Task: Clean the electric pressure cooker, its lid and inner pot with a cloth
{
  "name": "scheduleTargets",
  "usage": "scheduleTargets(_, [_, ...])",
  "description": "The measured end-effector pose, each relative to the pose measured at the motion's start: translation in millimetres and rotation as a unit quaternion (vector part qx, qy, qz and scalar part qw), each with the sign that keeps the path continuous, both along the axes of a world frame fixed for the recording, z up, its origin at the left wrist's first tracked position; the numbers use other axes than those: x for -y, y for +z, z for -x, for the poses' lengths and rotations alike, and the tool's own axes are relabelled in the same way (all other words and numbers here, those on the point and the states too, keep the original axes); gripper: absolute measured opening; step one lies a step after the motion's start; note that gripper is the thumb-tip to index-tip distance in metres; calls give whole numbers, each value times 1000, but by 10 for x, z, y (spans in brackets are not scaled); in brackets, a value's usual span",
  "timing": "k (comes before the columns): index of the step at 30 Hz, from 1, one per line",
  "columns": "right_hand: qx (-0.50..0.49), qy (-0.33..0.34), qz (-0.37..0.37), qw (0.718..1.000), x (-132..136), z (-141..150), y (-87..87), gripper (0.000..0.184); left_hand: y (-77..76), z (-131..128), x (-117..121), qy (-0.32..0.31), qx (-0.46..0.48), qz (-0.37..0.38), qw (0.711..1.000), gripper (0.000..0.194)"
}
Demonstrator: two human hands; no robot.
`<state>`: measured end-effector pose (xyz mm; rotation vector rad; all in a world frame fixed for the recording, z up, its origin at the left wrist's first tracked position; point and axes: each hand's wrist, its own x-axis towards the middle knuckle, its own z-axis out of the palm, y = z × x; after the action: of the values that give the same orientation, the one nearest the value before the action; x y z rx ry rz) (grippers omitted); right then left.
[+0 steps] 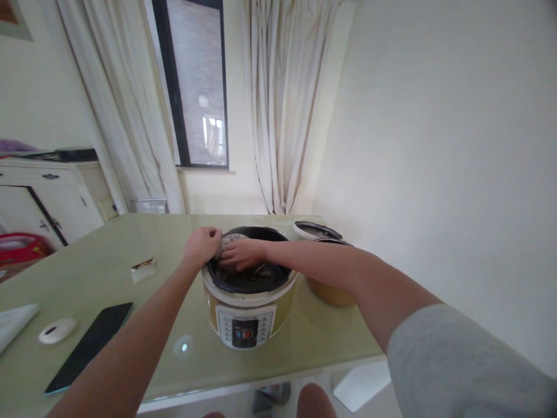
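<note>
My right hand (244, 253) reaches into the cooker (249, 301) against a pale cloth (234, 238); my left hand (202, 245) is at the cooker's left edge. I cannot tell whether either hand's fingers grip.

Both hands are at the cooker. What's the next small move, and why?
I'd probably slide the right hand a little along the inside wall while the left hand steadies the cooker: it stands open, the right hand reaches inside beside what looks like a pale cloth, and the left is at the rim.

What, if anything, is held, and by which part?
Cannot tell: right hand partly covers a pale cloth-like item; left hand is at the cooker rim.
</note>
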<state>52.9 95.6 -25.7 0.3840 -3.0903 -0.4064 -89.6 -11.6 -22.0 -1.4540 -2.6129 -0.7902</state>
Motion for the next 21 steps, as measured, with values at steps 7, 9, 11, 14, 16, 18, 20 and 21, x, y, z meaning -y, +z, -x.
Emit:
scheduleTargets(7, [73,-277,-79,955,77,-422,47,13,-10,47,-16,-9,12,9,1000,47])
scheduleTargets(9, [141,-340,5,930,161,-498,111,9,-9,53,-17,-4,5,12,1000,47])
scheduleTargets(11, [192,-300,161,921,231,-570,244,10,-8,57,-19,0,-5,17,1000,47])
scheduleTargets(14, [149,-195,404,881,269,-777,502,17,-3,66,-21,-9,-19,30,999,48])
scheduleTargets(16, [24,-199,505,839,276,-1011,625,21,0,72,-21,-21,-25,35,999,48])
scheduleTargets(18, [-123,-241,579,769,305,-1302,662,27,3,77,-20,-29,-29,35,999,47])
scheduleTargets(20, [-252,-271,649,665,377,-1624,624,36,6,84,-20,-38,-33,27,998,47])
scheduleTargets(21, [-303,-274,682,607,430,-1792,587,41,6,90,-21,-41,-32,22,998,48])
